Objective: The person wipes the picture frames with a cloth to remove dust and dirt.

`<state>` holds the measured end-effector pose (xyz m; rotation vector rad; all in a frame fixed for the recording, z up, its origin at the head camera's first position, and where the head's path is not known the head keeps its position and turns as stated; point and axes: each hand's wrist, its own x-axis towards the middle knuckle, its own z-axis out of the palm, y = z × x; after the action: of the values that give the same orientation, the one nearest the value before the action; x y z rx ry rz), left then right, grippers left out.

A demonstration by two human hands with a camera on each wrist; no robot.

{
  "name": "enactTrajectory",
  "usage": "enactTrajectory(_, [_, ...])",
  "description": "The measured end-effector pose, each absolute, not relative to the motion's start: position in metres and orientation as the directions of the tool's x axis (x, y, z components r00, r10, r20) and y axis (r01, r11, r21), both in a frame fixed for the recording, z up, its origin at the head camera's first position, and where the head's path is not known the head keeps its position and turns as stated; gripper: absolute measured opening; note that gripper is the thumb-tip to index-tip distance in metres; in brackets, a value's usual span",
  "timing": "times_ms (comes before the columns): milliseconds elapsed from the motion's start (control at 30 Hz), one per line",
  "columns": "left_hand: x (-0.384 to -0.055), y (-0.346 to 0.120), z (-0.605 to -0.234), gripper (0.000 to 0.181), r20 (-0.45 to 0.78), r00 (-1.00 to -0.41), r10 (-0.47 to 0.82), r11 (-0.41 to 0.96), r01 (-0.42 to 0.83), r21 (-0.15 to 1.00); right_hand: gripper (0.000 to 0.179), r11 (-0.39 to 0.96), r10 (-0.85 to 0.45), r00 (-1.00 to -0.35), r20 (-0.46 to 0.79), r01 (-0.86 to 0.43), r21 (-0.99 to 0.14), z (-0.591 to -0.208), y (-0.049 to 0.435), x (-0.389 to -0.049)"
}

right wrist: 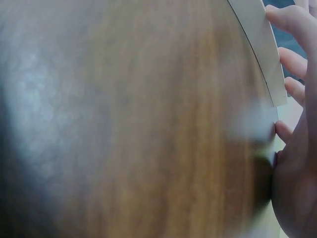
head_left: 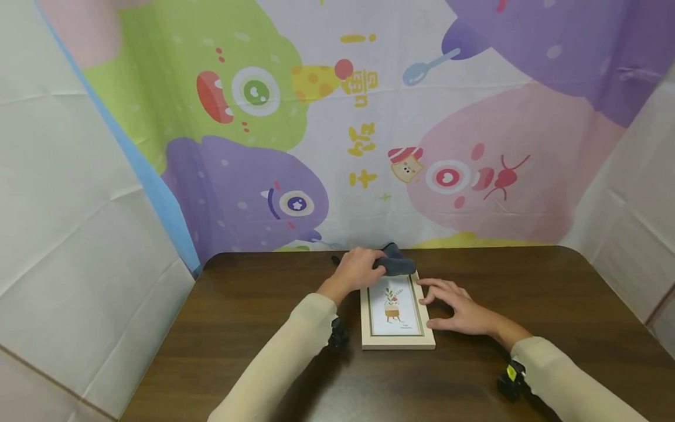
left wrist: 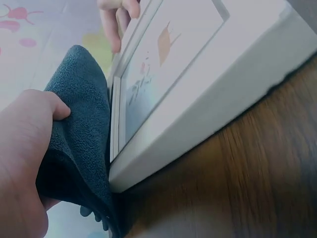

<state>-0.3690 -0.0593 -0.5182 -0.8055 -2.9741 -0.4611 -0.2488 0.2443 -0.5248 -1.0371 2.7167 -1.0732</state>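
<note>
A picture frame (head_left: pixel 398 343) with a pale cream border lies flat on the table, its print showing a potted plant. My left hand (head_left: pixel 358 268) holds a dark blue-grey cloth (head_left: pixel 396 262) over the frame's far end. In the left wrist view the thumb presses into the fuzzy cloth (left wrist: pixel 81 94), which lies against the end of the frame (left wrist: pixel 198 114). My right hand (head_left: pixel 459 308) is at the frame's right side, fingers spread and lightly bent, fingertips at the border. The right wrist view shows those fingers (right wrist: pixel 293 62) along the frame's side edge (right wrist: pixel 265 49).
The brown wooden table (head_left: pixel 253 305) has rounded far corners. Behind it hangs a cloth backdrop (head_left: pixel 343 223) with cartoon monsters, and pale panels (head_left: pixel 79 234) stand at both sides. A small dark thing (head_left: pixel 335 259) shows behind my left hand.
</note>
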Motion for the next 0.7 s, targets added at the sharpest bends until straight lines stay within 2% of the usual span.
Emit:
enactTrajectory(100, [-0.364,-0.055,-0.51,0.042,0.079,-0.873,0.481,0.816,0.479,0.323,0.028,0.535,-0.604,-0.772,0.2,-0.579,-0.615,-0.525,0.244,-0.249])
enactTrajectory(167, [-0.369,-0.054,-0.52,0.043,0.112,-0.869,0.482,0.803,0.489,0.34,0.028,0.536,-0.605,-0.77,0.201,-0.581,-0.613,-0.525,0.244,-0.249])
enactTrajectory(367, [-0.37,-0.039,-0.517,0.039,0.086,-0.887,0.453,0.809,0.45,0.378,0.027,0.536,-0.607,-0.771,0.194,-0.577,-0.616,-0.525,0.245,-0.249])
enactTrajectory(533, [-0.387,-0.028,-0.539,0.039,0.095,-0.88,0.466,0.78,0.459,0.425,0.028,0.536,-0.607,-0.768,0.202,-0.584,-0.609,-0.524,0.245,-0.249])
enactTrajectory(700, [-0.399,-0.017,-0.554,0.039,0.122,-0.859,0.497,0.76,0.499,0.416,0.029,0.532,-0.61,-0.764,0.209,-0.591,-0.606,-0.526,0.245,-0.25])
